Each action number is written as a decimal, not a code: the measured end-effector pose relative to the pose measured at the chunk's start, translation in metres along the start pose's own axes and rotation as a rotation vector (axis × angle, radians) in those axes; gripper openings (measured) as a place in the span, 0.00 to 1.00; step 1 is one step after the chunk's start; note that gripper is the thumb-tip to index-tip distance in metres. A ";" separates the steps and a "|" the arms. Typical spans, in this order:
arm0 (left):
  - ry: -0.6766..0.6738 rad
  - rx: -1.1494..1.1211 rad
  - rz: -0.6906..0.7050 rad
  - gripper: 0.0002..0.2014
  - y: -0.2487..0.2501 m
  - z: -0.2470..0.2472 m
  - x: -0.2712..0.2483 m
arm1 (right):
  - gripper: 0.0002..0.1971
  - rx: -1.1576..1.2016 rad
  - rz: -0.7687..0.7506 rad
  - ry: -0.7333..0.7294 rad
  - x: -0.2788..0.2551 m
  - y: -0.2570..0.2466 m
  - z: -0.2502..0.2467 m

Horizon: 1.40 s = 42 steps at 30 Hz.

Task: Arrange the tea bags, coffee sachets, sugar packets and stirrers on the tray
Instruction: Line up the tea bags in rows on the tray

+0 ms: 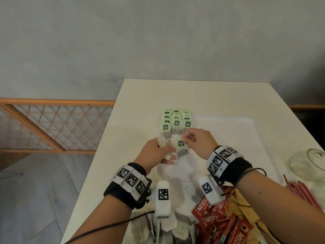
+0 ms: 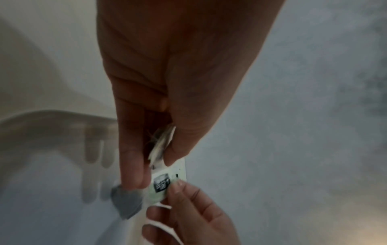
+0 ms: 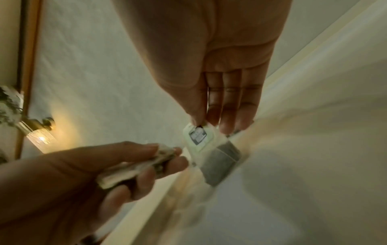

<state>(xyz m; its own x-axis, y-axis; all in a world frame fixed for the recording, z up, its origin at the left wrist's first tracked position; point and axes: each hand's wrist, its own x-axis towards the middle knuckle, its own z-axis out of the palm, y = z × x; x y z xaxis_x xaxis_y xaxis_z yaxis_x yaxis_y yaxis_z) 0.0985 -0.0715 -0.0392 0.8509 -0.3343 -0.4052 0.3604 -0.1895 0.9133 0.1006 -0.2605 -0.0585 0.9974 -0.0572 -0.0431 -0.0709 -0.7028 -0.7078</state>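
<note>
Coffee sachets (image 1: 218,221), red, heaped nearest me, short of the tray (image 1: 246,138). Stirrers (image 1: 302,192): right of that tray. My left hand (image 1: 156,154) grips a small stack of tea bags (image 1: 164,145); my right hand (image 1: 197,143) pinches one tea bag (image 1: 181,147) above the tray's left end. Laid rows of tea bags (image 1: 175,123): tray's far-left corner.

- A hospitality-style room, perhaps a hotel room or a café corner, is suggested.
- A plastered grey wall (image 1: 158,41) fills the upper frame.
- A wooden lattice screen (image 1: 52,127) is seen at the left.
- A lit glass wall lamp (image 3: 39,137) is shown at the left of the right wrist view.
- Tea bags (image 1: 175,123), Nescafé sachets (image 1: 216,221) and red stirrers (image 1: 302,192) are laid out on a white table (image 1: 211,95).
</note>
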 end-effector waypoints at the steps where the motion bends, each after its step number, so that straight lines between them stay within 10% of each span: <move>1: 0.000 -0.020 -0.021 0.07 -0.002 -0.004 0.002 | 0.04 -0.029 0.023 -0.001 0.004 0.004 0.003; 22: 0.074 -0.150 0.033 0.10 0.002 -0.026 0.010 | 0.08 0.011 0.069 0.079 0.048 -0.028 -0.013; 28: 0.030 -0.123 0.074 0.11 0.010 -0.011 -0.002 | 0.10 0.100 0.003 -0.187 0.003 -0.046 -0.012; 42: 0.031 -0.386 -0.074 0.13 0.019 0.026 -0.029 | 0.11 0.267 -0.134 0.189 -0.051 -0.041 -0.038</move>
<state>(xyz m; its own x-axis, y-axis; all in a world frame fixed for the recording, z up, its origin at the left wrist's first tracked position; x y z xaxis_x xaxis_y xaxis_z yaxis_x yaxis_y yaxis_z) 0.0704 -0.0889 -0.0113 0.8265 -0.3034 -0.4742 0.5331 0.1511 0.8324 0.0522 -0.2551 -0.0006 0.9765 -0.1246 0.1758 0.0903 -0.5040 -0.8589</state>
